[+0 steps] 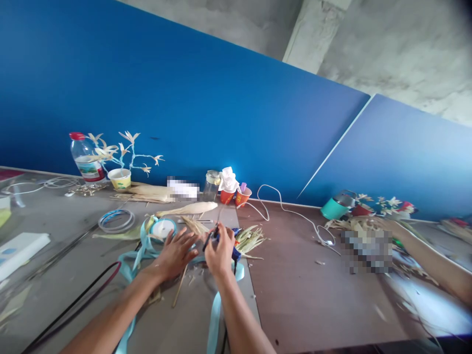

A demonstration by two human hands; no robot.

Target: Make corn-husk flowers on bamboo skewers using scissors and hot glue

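My left hand [177, 255] lies low over the table, palm down, with its fingers stretched out beside a pale dried husk strip [195, 226]. My right hand [220, 253] is closed around a slim black tool [210, 238]; its kind is not clear. Just right of that hand sits a blue glue gun [236, 253], partly hidden. Behind it spreads a bundle of pale green husk strips [250, 239]. Light-blue ribbon [127, 268] trails left of my left hand, from near a white-and-blue ribbon spool [163, 228], and more ribbon runs under my right forearm.
Along the blue partition [221, 98] stand a plastic bottle [86, 162], a yellow cup [120, 179] with husk flowers, a glass jar [212, 184] and red paper cups [243, 196]. A white cable [283, 209] crosses the right side. Another person's arm [431, 255] reaches in at right.
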